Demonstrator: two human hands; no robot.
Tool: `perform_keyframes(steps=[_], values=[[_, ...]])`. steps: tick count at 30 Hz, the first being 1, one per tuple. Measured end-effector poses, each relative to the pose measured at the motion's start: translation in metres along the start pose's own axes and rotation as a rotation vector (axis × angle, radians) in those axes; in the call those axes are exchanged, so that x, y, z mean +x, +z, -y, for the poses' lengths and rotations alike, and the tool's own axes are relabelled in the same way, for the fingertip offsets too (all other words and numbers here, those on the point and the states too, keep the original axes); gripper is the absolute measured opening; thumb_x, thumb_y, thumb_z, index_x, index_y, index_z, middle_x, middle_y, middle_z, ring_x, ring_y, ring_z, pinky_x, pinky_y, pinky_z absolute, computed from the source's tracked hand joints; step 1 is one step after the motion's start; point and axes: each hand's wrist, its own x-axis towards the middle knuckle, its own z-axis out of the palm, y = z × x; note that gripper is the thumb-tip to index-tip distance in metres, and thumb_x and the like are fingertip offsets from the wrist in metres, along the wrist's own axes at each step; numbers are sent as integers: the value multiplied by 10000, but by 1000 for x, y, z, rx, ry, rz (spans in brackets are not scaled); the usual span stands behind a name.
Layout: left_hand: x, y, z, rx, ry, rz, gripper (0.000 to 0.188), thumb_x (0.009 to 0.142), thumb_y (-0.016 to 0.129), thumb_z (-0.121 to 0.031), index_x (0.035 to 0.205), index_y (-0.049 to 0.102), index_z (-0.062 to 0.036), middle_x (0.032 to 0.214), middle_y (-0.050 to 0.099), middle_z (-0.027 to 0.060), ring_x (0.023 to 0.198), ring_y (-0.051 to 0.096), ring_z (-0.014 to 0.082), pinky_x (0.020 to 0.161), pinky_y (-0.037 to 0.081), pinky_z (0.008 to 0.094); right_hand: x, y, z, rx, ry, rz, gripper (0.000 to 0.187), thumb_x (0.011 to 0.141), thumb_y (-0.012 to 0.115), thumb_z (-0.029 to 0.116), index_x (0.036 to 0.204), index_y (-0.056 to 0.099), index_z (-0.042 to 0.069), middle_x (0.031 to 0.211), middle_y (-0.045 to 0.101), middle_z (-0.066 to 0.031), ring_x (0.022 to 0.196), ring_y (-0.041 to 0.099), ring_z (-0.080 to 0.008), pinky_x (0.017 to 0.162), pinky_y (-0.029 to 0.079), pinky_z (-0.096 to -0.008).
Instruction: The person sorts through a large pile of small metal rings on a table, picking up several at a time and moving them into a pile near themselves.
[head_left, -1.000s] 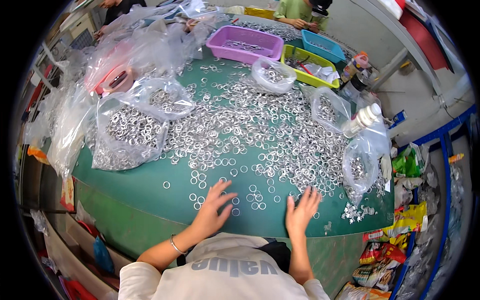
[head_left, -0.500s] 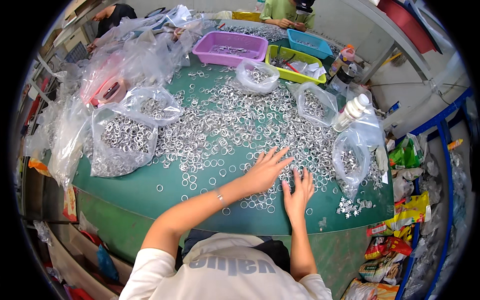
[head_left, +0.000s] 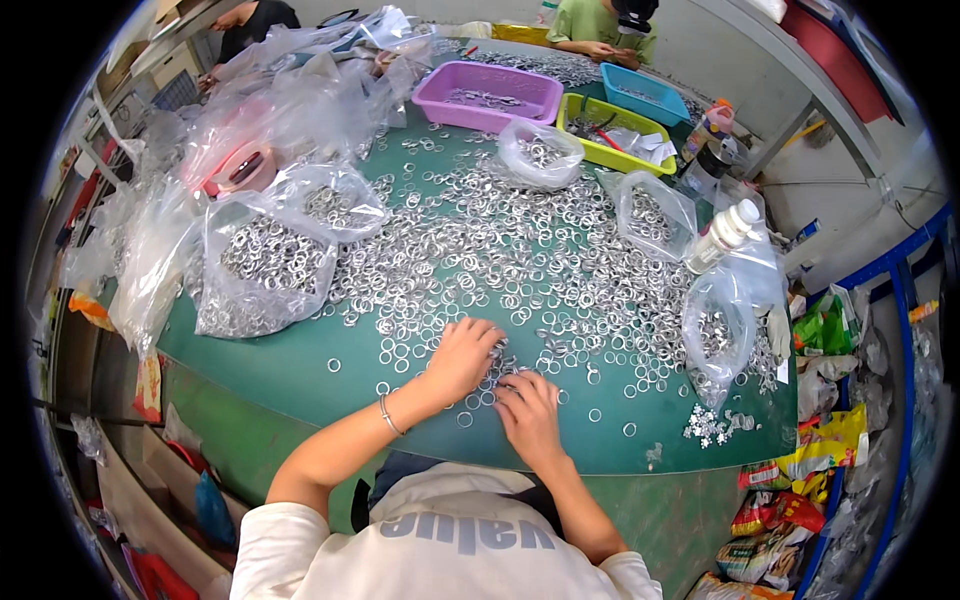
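Observation:
Silvery metal rings [head_left: 470, 235] lie in a wide loose spread across the green table [head_left: 250, 375]. My left hand [head_left: 467, 357] is cupped at the near edge of the spread, its fingers curled round a small heap of rings. Close beside it on the right, my right hand [head_left: 530, 415] rests with bent fingers against the same heap. Part of the heap shows between the two hands; the rest is hidden under the fingers. A few single rings lie around both hands.
Clear bags of rings [head_left: 270, 260] stand at left, with another bag [head_left: 718, 330] at right near a white bottle [head_left: 725, 235]. Purple [head_left: 490, 115], yellow-green [head_left: 610, 150] and blue [head_left: 650, 105] bins stand at the back. A person in green [head_left: 600, 35] works across the table.
Both hands have come left and nearer to me, drawing together. Their outstretched fingers have curled in around a heap of rings. The view has shifted slightly.

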Motion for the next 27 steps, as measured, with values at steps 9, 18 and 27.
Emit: perform_keyframes(steps=[9,18,27], values=[[-35,-34,37,-241,-138,-345,276,830,606,55,1096,560,-5,918,597,136,762,605,270,688,485,341,12,-39,-36,145,499,-344,130,826,585,-53,940,634,-12,919,597,-161,756,594,-303,681,486,-379],[-45,-37,45,-748,-500,-412,287,894,545,53,1164,603,-28,1134,571,66,885,586,105,677,501,209,33,-17,-8,-82,159,-92,216,766,703,67,976,668,28,1075,583,-95,1006,511,-285,856,389,-400],[-52,-35,7,104,-118,-21,328,807,682,-110,1130,629,-122,1313,502,68,1261,427,286,1091,215,579,30,-10,-12,-169,234,-35,170,778,693,84,922,626,23,1098,578,-97,1048,506,-283,939,316,-439]])
